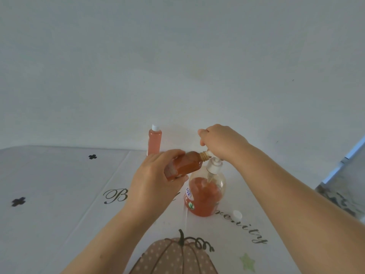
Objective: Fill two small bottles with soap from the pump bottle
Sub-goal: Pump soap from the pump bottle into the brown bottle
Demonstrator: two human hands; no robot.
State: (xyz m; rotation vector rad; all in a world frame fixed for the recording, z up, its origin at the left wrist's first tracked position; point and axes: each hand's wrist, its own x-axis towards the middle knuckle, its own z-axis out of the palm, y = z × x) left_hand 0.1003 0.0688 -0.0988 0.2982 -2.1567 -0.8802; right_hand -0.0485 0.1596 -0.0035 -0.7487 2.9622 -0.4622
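On the table [59, 194] stood the pump bottle [205, 194], its head gripped by the curled right hand [221, 143], while the left hand [152, 184] held a tilted small bottle [187, 165] with its neck at the spout.

A single view, worn on the person's head, looks forward and down at the pump bottle [205, 192] from above and behind it. It sits close, and both forearms [276, 194] reach in from the bottom edge. Beyond the bottle, the wide lens takes in the table's [59, 184] far edge and the wall [177, 56].
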